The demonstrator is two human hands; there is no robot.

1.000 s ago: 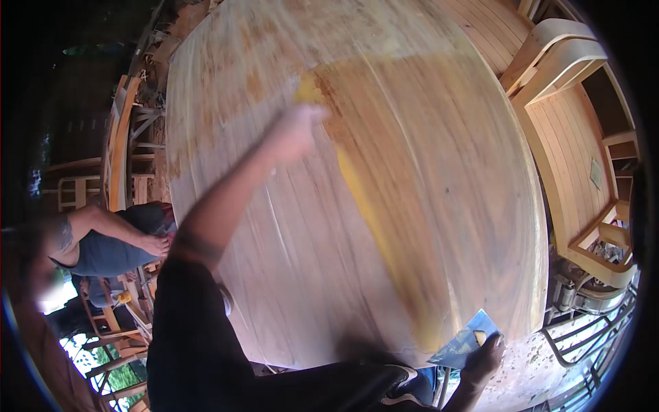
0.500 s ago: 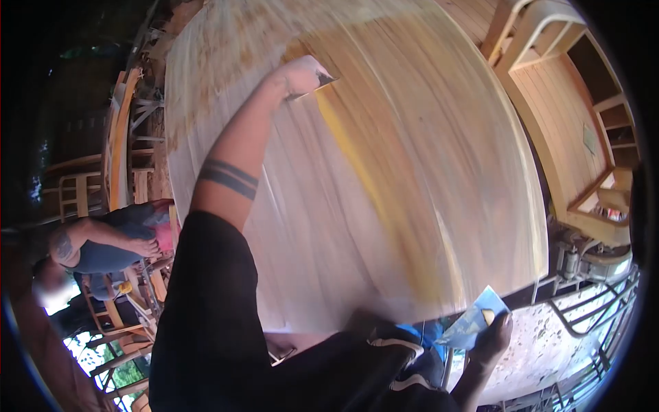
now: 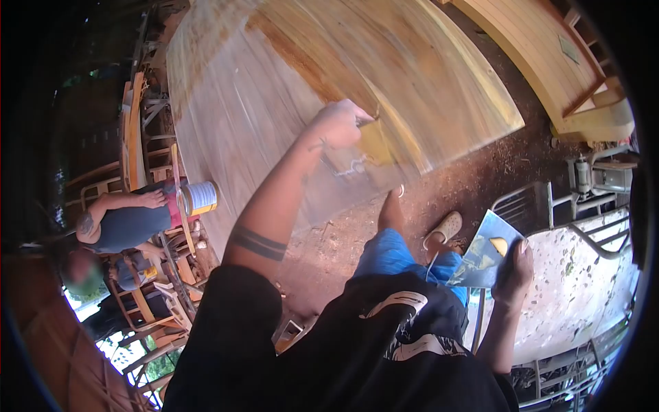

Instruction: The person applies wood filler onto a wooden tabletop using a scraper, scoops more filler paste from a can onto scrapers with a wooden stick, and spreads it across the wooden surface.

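Observation:
My left hand (image 3: pixel 341 126) is closed round a small flat scraper (image 3: pixel 371 119), mostly hidden by the fingers, its edge at the surface of a wide wooden slab (image 3: pixel 254 110). Beside the fingers a yellowish smear (image 3: pixel 379 145) spreads over the wood, with a shiny pale streak near the slab's edge. Low on the right, my right hand (image 3: pixel 513 271) grips a blue-grey flat sheet (image 3: pixel 480 255) by its right side. A lump of yellow paste (image 3: pixel 498 245) sits on that sheet, among paler smears.
A labelled tin (image 3: pixel 200 198) stands by the slab's left edge, near another person (image 3: pixel 134 223). Wooden furniture (image 3: pixel 549 69) is at upper right. A speckled white tabletop (image 3: pixel 570 295) and metal frames lie at right. Debris covers the brown floor (image 3: pixel 329 240).
My left hand has moved down and right across the slab with the scraper. The view has shifted, showing my legs, the floor and the tin. My right hand still holds the sheet.

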